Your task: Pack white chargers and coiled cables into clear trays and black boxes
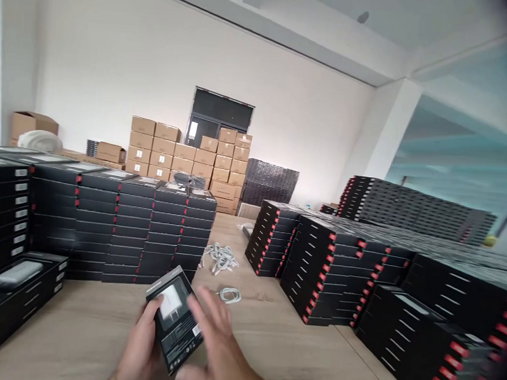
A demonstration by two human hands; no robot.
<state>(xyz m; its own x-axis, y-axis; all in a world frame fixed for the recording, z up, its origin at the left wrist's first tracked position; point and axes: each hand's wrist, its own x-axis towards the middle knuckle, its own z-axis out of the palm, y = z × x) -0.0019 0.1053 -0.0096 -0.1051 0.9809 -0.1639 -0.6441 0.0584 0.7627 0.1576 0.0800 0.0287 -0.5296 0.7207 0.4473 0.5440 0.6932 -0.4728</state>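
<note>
My left hand (138, 343) grips a small black box (182, 336) by its left side, tilted above the wooden table. A white plug charger is pictured on the box, with pale print and small symbols towards its lower end. Over the right side of the box is my right hand (224, 347), fingers spread and slightly blurred; whether the fingertips touch the box I cannot tell. Just beyond the hands, a coiled white cable (230, 295) lies on the table, and a tangled bunch of white cables (221, 257) is farther back.
Stacked black boxes (128, 229) form a wall on the left. More stacks with red tabs (317, 273) fill the right side. A white charger (19, 273) rests on a low stack at left. Brown cartons (191, 158) stand against the back wall. Bare wooden tabletop (80, 322) shows in front.
</note>
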